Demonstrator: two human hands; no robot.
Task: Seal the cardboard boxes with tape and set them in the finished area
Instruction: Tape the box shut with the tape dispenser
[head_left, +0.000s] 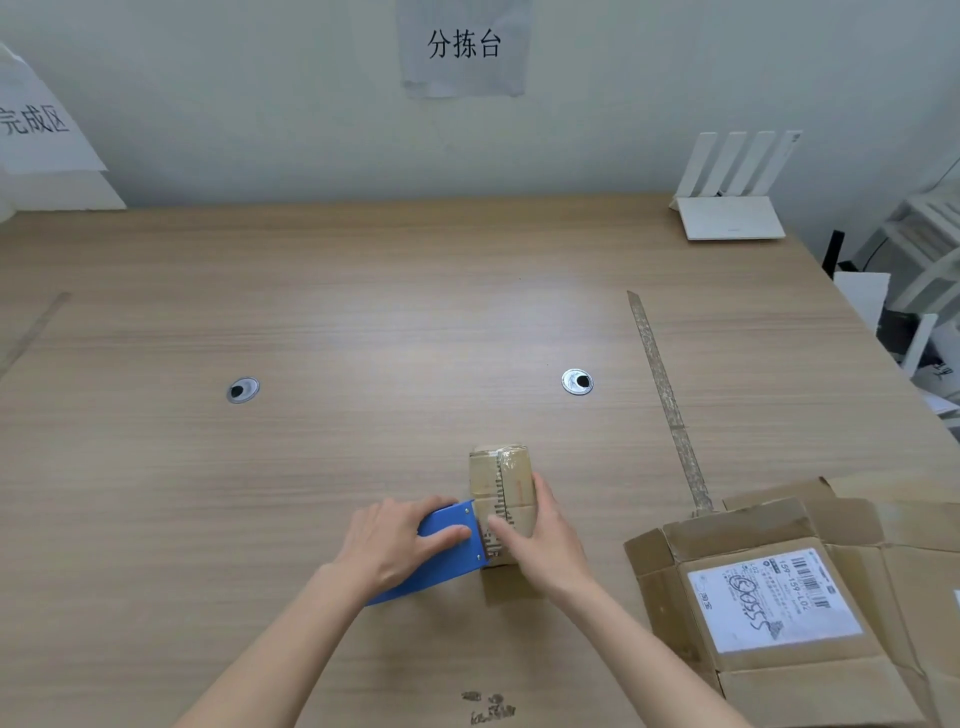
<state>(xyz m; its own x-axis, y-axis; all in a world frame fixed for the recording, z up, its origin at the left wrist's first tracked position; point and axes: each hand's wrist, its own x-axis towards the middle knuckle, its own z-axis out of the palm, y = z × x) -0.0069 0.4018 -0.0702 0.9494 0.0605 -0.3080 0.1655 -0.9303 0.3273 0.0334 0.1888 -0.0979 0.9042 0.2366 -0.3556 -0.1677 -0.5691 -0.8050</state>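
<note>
The wooden table (260, 493) fills most of the frame. At lower right lies a flattened carton (779, 597) with a white label. A white router (730, 215) stands at upper right, and a tape strip (667, 400) runs down the table at right. At lower centre sits the small box (501, 483), brown, wrapped in tape, its long axis pointing away toward the wall. The left hand (395, 540) grips the blue tape dispenser (447, 551) against the box; the right hand (540, 535) clasps the box side.

Two bare forearms observed; left hand (397, 543) and right hand (540, 540) ungloved, no sleeves, rings or watch seen.
</note>
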